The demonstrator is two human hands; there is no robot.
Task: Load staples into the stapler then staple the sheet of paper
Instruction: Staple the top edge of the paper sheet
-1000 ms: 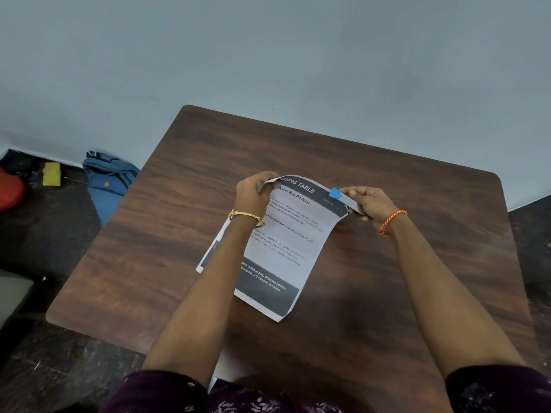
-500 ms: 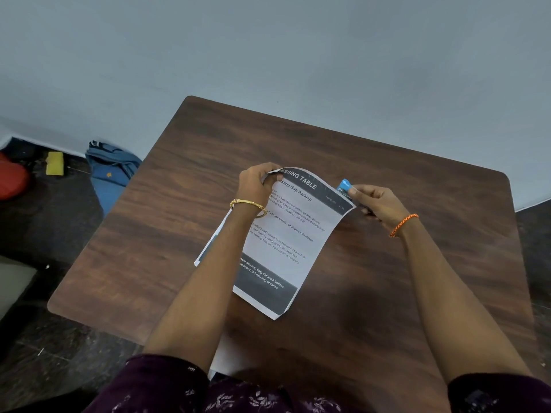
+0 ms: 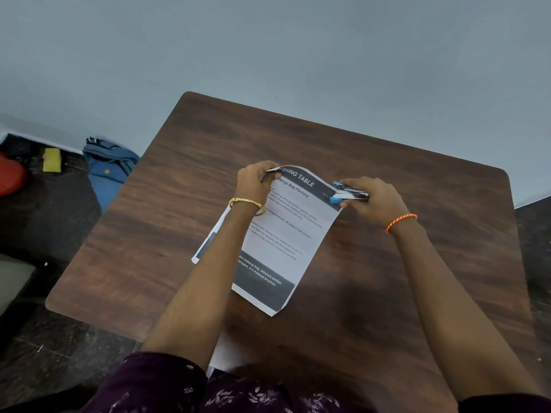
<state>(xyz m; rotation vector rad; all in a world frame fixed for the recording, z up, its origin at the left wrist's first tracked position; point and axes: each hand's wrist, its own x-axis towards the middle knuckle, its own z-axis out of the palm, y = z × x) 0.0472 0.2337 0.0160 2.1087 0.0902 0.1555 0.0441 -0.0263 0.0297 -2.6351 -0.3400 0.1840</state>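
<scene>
A printed sheet of paper (image 3: pixel 286 234) with dark header and footer bands lies slanted over the middle of the brown table (image 3: pixel 179 222). My left hand (image 3: pixel 253 181) pinches its top left corner and lifts that edge into a curve. My right hand (image 3: pixel 374 201) grips a small blue and black stapler (image 3: pixel 347 194), whose jaws straddle the sheet's top right corner. A second sheet (image 3: pixel 208 242) pokes out from beneath, mostly hidden by my left forearm.
The table's far edge meets a pale wall. On the dark floor to the left lie a blue bag (image 3: pixel 108 168), a yellow object (image 3: pixel 52 159) and a red object (image 3: pixel 10 177). Another white sheet (image 3: pixel 226 353) shows at the table's near edge.
My right hand has turned the stapler so its jaws now sit over the paper's top right corner. The left hand keeps its hold on the top left corner.
</scene>
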